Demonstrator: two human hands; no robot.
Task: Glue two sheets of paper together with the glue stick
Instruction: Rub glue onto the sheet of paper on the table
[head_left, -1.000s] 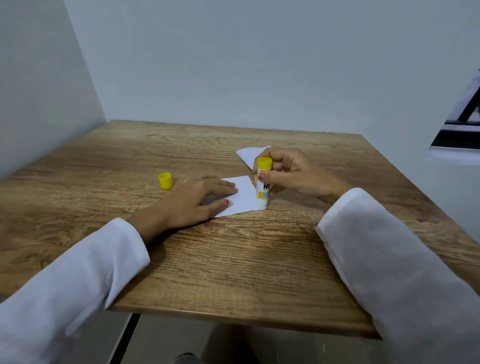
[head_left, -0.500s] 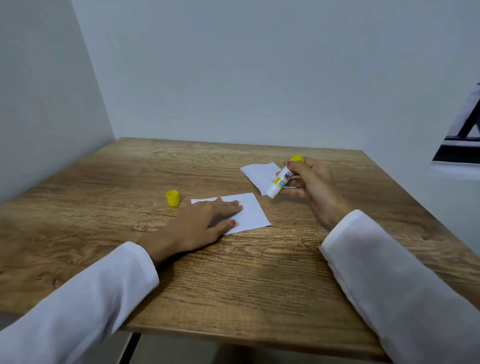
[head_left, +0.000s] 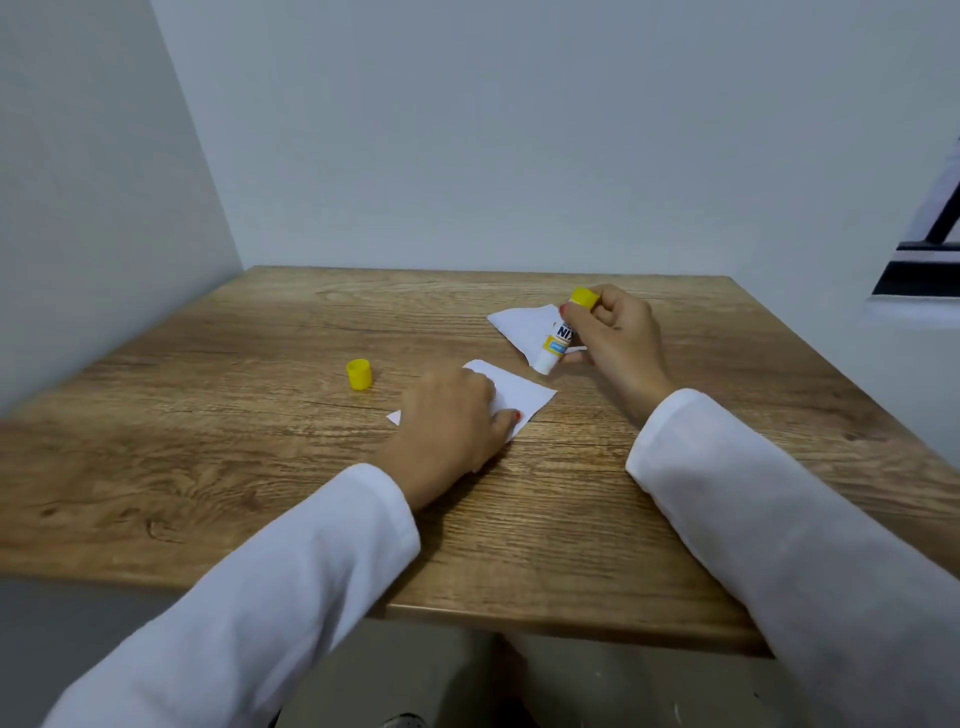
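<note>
Two small white paper sheets lie on the wooden table (head_left: 519, 545). My left hand (head_left: 452, 426) rests on the near sheet (head_left: 524, 397) and covers most of it. My right hand (head_left: 618, 338) grips an uncapped white and yellow glue stick (head_left: 563, 332), held tilted, its lower tip over the near corner of the far sheet (head_left: 519, 325). Whether the tip touches the paper I cannot tell. The yellow cap (head_left: 359, 374) stands alone on the table, left of the near sheet.
Grey walls close the table in at the left and the back. A dark window frame (head_left: 930, 249) shows at the right edge. The table's front edge runs close to my sleeves.
My right hand lifted the glue stick off the near sheet and carried it back right, over the far sheet. My left hand stayed on the near sheet, which has turned a little.
</note>
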